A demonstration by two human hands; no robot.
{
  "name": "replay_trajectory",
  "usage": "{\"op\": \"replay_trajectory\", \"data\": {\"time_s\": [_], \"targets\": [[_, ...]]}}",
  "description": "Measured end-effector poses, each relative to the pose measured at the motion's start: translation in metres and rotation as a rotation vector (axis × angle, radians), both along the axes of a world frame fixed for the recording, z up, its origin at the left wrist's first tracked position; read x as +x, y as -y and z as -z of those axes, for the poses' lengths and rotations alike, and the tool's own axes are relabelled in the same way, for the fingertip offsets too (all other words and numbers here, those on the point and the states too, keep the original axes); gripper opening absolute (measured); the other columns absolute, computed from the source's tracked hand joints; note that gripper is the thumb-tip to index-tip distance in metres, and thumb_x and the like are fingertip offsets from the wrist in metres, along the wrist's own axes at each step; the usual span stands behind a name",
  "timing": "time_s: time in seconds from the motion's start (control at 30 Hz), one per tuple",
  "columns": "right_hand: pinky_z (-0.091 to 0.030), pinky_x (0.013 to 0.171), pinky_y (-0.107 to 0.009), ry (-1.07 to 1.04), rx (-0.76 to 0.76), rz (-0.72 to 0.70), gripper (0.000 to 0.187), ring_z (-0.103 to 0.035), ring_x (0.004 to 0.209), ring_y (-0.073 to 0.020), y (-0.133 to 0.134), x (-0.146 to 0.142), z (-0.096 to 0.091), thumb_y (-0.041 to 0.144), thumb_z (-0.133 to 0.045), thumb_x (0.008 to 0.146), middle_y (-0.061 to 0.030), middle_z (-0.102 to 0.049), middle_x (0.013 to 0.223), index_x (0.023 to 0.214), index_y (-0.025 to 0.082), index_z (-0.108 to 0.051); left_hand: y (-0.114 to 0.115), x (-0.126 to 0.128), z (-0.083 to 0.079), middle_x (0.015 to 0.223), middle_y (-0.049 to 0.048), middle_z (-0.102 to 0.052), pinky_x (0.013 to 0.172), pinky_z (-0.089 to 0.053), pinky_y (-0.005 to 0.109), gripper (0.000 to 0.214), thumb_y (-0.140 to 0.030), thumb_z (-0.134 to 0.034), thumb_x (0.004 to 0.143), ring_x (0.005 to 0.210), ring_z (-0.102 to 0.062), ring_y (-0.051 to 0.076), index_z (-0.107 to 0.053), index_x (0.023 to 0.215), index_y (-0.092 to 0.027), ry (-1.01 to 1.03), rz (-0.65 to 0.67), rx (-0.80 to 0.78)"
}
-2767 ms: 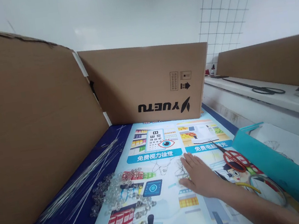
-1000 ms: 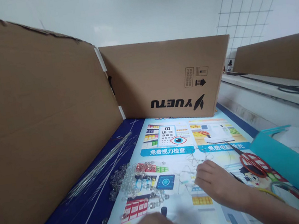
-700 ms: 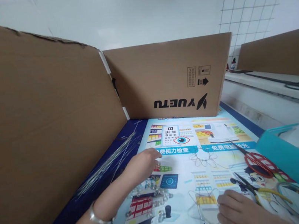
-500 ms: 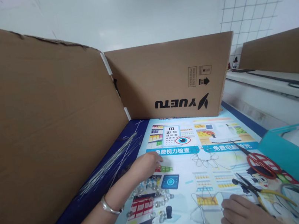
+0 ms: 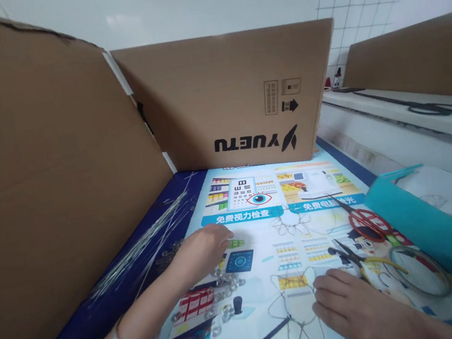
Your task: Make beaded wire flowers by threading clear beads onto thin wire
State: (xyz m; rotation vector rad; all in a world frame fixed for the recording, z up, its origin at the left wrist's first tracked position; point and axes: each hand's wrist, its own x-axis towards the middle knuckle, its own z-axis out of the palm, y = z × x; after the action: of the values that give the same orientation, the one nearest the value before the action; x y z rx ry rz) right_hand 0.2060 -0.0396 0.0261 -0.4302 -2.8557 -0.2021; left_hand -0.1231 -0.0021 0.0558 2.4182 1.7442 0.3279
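My left hand [image 5: 206,246] hovers low over the printed sheet, fingers curled downward and pressed together; what they pinch, if anything, is hidden. Clear round beads [image 5: 231,279] lie scattered beneath and in front of it, with more on the dark blue strip beside the forearm. My right hand [image 5: 341,302] rests with curled fingers at the right edge of a flower shape bent from thin wire [image 5: 289,317], apparently holding that edge. Farther back lies a second wire flower [image 5: 292,228]. Pliers with yellow handles [image 5: 361,265] lie just beyond my right hand.
Red-handled scissors [image 5: 364,217] and a wire coil [image 5: 447,285] lie at the right, beside a teal folder [image 5: 426,233]. Loose straight wires [image 5: 143,241] run along the left. Cardboard panels [image 5: 219,97] stand at the left and back. A white ledge [image 5: 412,105] runs at the far right.
The camera view has tilted down and shifted, so more of the near wire flower shows. Both hands keep about the same places over the sheet.
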Motion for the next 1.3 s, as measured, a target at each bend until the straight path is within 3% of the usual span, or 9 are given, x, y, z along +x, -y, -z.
{"op": "replay_trajectory", "data": {"time_s": [0.17,0.27,0.43,0.53,0.73,0.97,1.3], "targets": [[-0.039,0.083,-0.039,-0.151,-0.293,0.255,0.018,-0.052,0.09,-0.0208,0.002,0.007,-0.005,0.012,-0.046,0.087,-0.0063,-0.062,0.092,0.095,0.019,-0.06,0.045,0.036,-0.01,0.1,0.0054,-0.068,0.088,-0.047,0.037,0.022,-0.019,-0.05,0.085,0.096,-0.061,0.022,-0.066,0.101,-0.021,0.055,0.172,-0.071],[-0.04,0.085,-0.039,-0.236,-0.426,0.401,0.015,-0.051,0.092,-0.0217,0.01,0.007,-0.007,0.019,-0.055,0.081,-0.0068,-0.061,0.095,0.095,0.019,-0.06,0.069,0.06,-0.011,0.108,0.0041,-0.066,0.086,-0.049,0.039,0.029,-0.016,-0.055,0.082,0.099,-0.06,0.023,-0.063,0.108,-0.025,0.079,0.268,-0.102],[-0.03,0.1,-0.049,-0.163,-0.5,0.515,0.073,-0.034,0.122,-0.0338,0.023,0.0,-0.001,0.035,-0.07,0.062,-0.0162,-0.046,0.13,0.127,0.012,-0.046,0.081,0.08,-0.001,0.12,0.0025,-0.063,0.09,-0.049,0.044,0.038,-0.013,-0.06,0.078,0.108,-0.058,0.026,-0.06,0.114,-0.027,0.02,0.401,-0.12],[-0.026,0.103,-0.052,-0.065,-0.549,0.507,0.089,-0.026,0.128,-0.0356,0.024,-0.001,0.004,0.044,-0.069,0.062,-0.017,-0.039,0.138,0.138,0.011,-0.034,0.079,0.081,0.01,0.127,0.0029,-0.059,0.092,-0.048,0.048,0.041,-0.018,-0.062,0.08,0.114,-0.055,0.028,-0.057,0.119,-0.026,-0.042,0.463,-0.097],[-0.022,0.103,-0.05,-0.082,-0.552,0.539,0.082,-0.034,0.122,-0.0333,0.024,-0.001,0.006,0.055,-0.067,0.065,-0.0132,-0.046,0.133,0.134,0.017,-0.041,0.078,0.081,0.027,0.125,0.0041,-0.06,0.085,-0.054,0.042,0.042,-0.023,-0.066,0.077,0.109,-0.058,0.029,-0.058,0.118,-0.022,-0.098,0.531,-0.015],[-0.023,0.101,-0.047,-0.11,-0.537,0.555,0.074,-0.041,0.112,-0.0307,0.025,-0.004,0.004,0.055,-0.066,0.066,-0.0109,-0.052,0.123,0.127,0.018,-0.048,0.081,0.082,0.048,0.113,0.0005,-0.065,0.082,-0.052,0.033,0.024,-0.027,-0.05,0.09,0.106,-0.058,0.023,-0.059,0.113,-0.025,0.104,0.49,0.118],[-0.031,0.094,-0.048,-0.143,-0.478,0.595,0.059,-0.044,0.104,-0.0308,0.031,-0.009,0.007,0.039,-0.065,0.066,-0.012,-0.056,0.113,0.12,0.016,-0.053,0.086,0.086,0.045,0.115,0.0,-0.063,0.088,-0.051,0.035,0.028,-0.029,-0.054,0.09,0.109,-0.055,0.023,-0.056,0.118,-0.025,0.054,0.479,0.054]]}}
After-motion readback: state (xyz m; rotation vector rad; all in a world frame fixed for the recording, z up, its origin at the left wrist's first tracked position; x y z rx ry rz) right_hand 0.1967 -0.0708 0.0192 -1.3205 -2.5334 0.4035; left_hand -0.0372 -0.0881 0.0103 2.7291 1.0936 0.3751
